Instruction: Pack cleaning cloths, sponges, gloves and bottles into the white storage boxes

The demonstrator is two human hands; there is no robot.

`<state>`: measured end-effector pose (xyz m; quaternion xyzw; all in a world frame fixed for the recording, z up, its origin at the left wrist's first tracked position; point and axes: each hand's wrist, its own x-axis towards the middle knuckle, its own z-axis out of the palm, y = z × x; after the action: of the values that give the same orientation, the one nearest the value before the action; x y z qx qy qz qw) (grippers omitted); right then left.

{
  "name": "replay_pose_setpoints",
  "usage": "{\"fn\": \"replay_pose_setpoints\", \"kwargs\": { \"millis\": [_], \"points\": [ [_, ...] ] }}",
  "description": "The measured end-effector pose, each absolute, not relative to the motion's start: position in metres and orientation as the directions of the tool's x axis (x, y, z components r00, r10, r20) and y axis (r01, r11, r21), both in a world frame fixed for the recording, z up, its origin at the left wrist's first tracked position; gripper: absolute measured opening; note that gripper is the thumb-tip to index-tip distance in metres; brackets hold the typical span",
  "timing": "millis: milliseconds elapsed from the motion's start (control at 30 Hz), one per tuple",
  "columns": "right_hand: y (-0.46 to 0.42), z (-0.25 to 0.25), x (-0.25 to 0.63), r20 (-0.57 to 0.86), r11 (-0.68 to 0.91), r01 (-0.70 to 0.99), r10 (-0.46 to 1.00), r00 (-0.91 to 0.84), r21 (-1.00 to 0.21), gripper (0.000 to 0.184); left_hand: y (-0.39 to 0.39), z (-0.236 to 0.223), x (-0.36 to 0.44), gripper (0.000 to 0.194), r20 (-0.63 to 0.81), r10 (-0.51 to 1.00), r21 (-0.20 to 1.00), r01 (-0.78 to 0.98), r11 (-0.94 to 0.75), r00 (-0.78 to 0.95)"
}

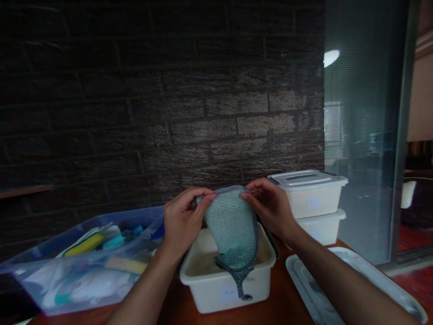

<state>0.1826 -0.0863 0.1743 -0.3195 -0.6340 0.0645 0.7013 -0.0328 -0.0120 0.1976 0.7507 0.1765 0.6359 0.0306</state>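
Between my two hands hangs a teal, textured oven mitt or scrubbing mitt [233, 223] with a dark checked border and a loop at its low end; which kind it is I cannot tell. My left hand [186, 219] pinches its upper left edge between thumb and fingers. At the upper right edge, my right hand [272, 207] pinches it the same way. Directly below and behind the cloth stands a white plastic box [199, 275] without its lid on. The cloth covers part of its opening, and its loop hangs in front of the near wall.
A clear bluish bin [40, 271] at left holds bottles, a yellow sponge [84, 245] and packaging. Two lidded white boxes [313, 201] are stacked at back right. A grey-white lid [365, 271] lies on the brown table [284, 298] under my right forearm. A dark brick wall [169, 90] rises behind.
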Motion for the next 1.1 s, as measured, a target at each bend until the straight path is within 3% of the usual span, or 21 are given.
{"fn": "replay_pose_setpoints", "kwargs": {
  "millis": [200, 467, 667, 800, 933, 1000, 1100],
  "points": [
    [-0.0856, 0.1756, 0.1829, 0.832, 0.792, 0.255, 0.526, 0.175, -0.554, 0.021, -0.0138, 0.1967, -0.0328, 0.01, 0.953, 0.257, 0.211, 0.259, -0.943, 0.159],
    [-0.0919, 0.1789, 0.1813, 0.87, 0.804, 0.331, 0.449, 0.206, -0.494, 0.016, -0.0158, 0.1932, -0.0305, 0.01, 0.966, 0.244, 0.208, 0.293, -0.933, 0.089],
    [-0.0914, 0.1791, 0.1808, 0.856, 0.819, 0.255, 0.468, 0.221, -0.513, 0.016, -0.0194, 0.1915, -0.0296, 0.024, 0.98, 0.189, 0.161, 0.321, -0.933, 0.061],
    [-0.0889, 0.1791, 0.1858, 0.83, 0.815, 0.159, 0.543, 0.125, -0.557, 0.038, -0.0188, 0.1919, -0.0283, 0.028, 0.992, 0.113, 0.092, 0.284, -0.955, 0.061],
    [-0.0886, 0.1806, 0.1898, 0.808, 0.796, 0.146, 0.587, 0.051, -0.588, 0.021, -0.0179, 0.1927, -0.0271, 0.029, 0.999, 0.021, 0.015, 0.235, -0.972, 0.025],
    [-0.0898, 0.1816, 0.1899, 0.806, 0.795, 0.131, 0.588, 0.072, -0.592, 0.018, -0.0177, 0.1924, -0.0263, 0.028, 0.999, 0.046, 0.039, 0.243, -0.969, 0.023],
    [-0.0923, 0.1828, 0.1892, 0.826, 0.804, 0.188, 0.544, 0.147, -0.564, 0.016, -0.017, 0.1913, -0.0237, 0.025, 0.982, 0.186, 0.172, 0.233, -0.957, 0.043]
  ]
}}
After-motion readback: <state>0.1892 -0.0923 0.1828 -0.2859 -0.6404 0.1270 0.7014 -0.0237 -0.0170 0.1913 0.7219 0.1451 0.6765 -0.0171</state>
